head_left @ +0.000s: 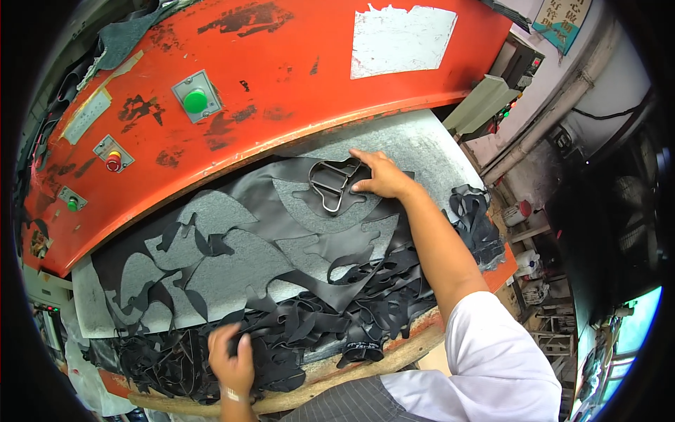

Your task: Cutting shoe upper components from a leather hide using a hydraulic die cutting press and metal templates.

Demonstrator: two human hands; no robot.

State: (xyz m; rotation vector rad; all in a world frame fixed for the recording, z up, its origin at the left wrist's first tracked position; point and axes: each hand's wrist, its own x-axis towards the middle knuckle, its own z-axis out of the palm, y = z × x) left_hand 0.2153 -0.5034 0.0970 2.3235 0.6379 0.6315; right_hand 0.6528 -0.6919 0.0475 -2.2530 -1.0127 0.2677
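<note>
A metal cutting die [330, 186], a curved frame with cross bars, stands on a sheet of black leather-like material [271, 226]. My right hand [383, 174] grips the die's right side, with the thumb at the near edge and the fingers at the far edge. Cut-out gaps in the sheet show the grey board [235, 267] beneath. Above the heap of black scraps [302, 327] at the near edge is my left hand [230, 362], slightly blurred. Its thumb and fingers are apart, with dark material showing between them; I see nothing clearly held.
The orange-red press beam [281, 70] spans the far side, carrying a green button [195, 100] and a red knob [114, 162]. A control box [492, 98] hangs at its right end. More dark scraps [474, 218] lie at the board's right edge. A wooden rail [316, 394] runs along the near side.
</note>
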